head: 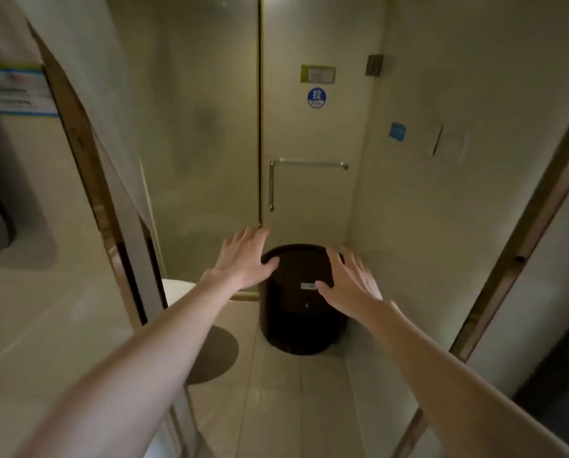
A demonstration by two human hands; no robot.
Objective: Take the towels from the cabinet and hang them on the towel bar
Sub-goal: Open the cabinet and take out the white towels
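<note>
Both hands were empty, fingers straight and spread wide: the left hand (243,256) reached toward the bottom left corner of the glass door (309,127), and the right hand (349,285) was held over the black bin (296,322). The towel bar (309,163) was mounted on the door's lower half, above and beyond the fingertips. Its long axis ran level from the door's left edge toward the right, and a vertical handle dropped from its left end. The left hand appeared nearer to it. No towel or cabinet was in view, so fetching seemingly came first. The frosted glass hid whatever was behind it.
</note>
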